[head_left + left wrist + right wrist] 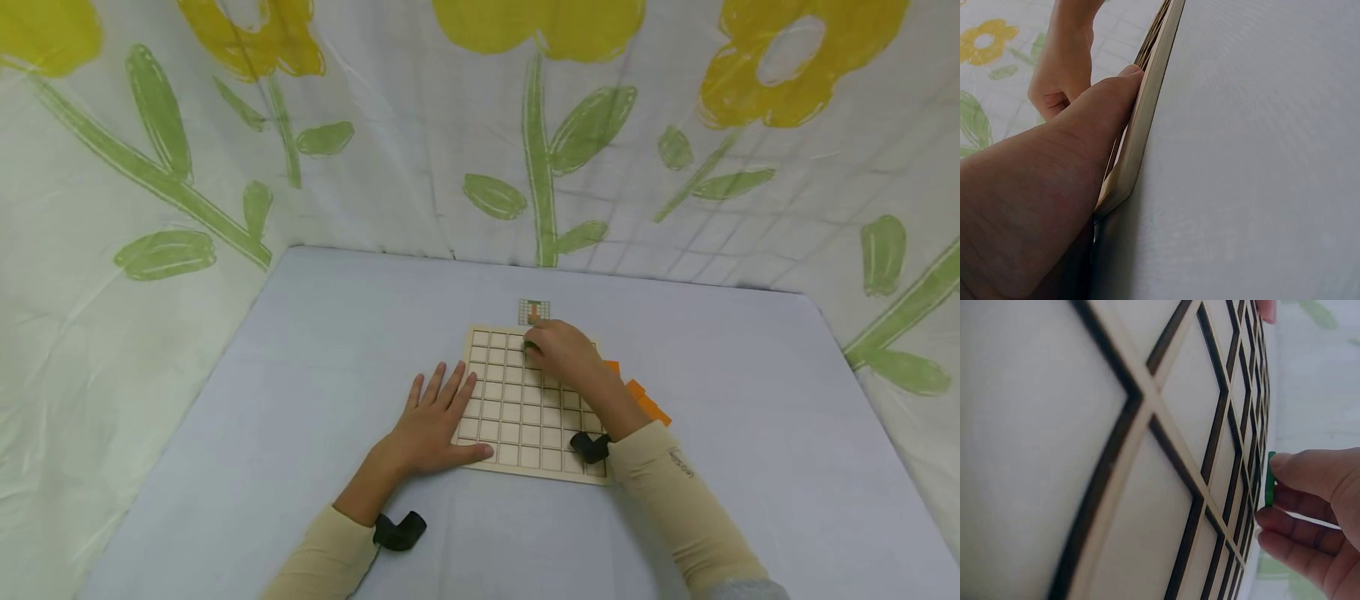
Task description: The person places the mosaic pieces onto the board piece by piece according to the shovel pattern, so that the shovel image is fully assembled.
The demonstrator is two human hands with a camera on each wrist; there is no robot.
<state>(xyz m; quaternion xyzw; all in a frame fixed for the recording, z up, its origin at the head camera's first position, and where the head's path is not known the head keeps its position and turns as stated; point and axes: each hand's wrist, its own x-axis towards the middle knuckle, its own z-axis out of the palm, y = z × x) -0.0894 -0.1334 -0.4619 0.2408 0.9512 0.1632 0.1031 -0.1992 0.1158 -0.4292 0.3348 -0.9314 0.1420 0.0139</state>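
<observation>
A wooden board [510, 412] with a grid of square recesses lies flat on the table. My left hand [427, 429] rests spread at its left side, the thumb lying over the near left corner and the fingertips along the left edge. Over the far rows of the grid, my right hand [566, 354] pinches a thin green tile [1270, 480] between thumb and fingers. In the right wrist view the tile stands on edge close to the grid. A small card [523, 312] printed with a grid and an orange and green pattern lies just beyond the board, partly overlapped by a right fingertip.
Several orange tiles [651, 408] lie on the table beside the board's right edge, partly hidden by my right forearm. The table [337, 333] has a pale cloth cover. Behind it hangs a white curtain [405, 167] with yellow flowers.
</observation>
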